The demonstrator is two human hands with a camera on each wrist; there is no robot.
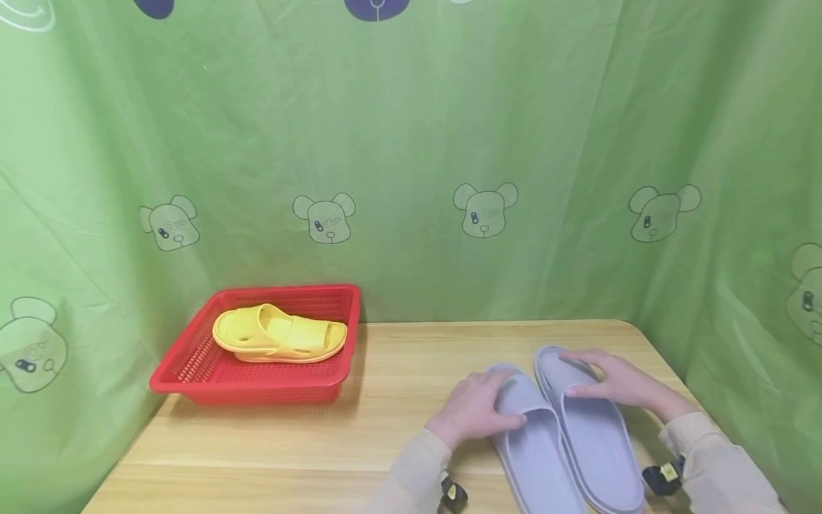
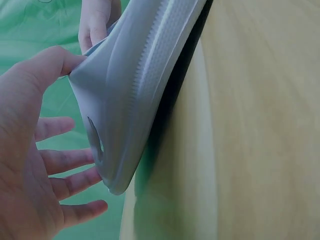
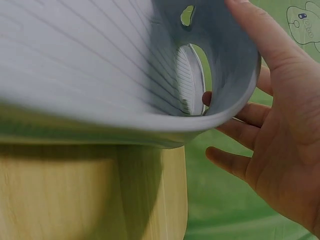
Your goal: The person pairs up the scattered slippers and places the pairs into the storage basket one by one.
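Grey foam slippers sit side by side at the near right of the pale wooden bench (image 1: 270, 442): the left hand (image 1: 472, 408) lies over the toe strap of the left grey slipper (image 1: 533, 442), thumb pressed to its upper and fingers spread loosely, while the right hand (image 1: 613, 382) rests on the strap of the right grey slipper (image 1: 594, 428), fingers relaxed. Neither is lifted yet, and one yellow rubber slipper (image 1: 279, 334) already lies in the red plastic mesh basket (image 1: 193, 371), well apart at far left.

Grey slippers (image 1: 565, 435) under my hands, yellow slipper (image 1: 279, 333) in red basket (image 1: 193, 371), light wood table (image 1: 289, 457), green bear-print curtain (image 1: 411, 143).
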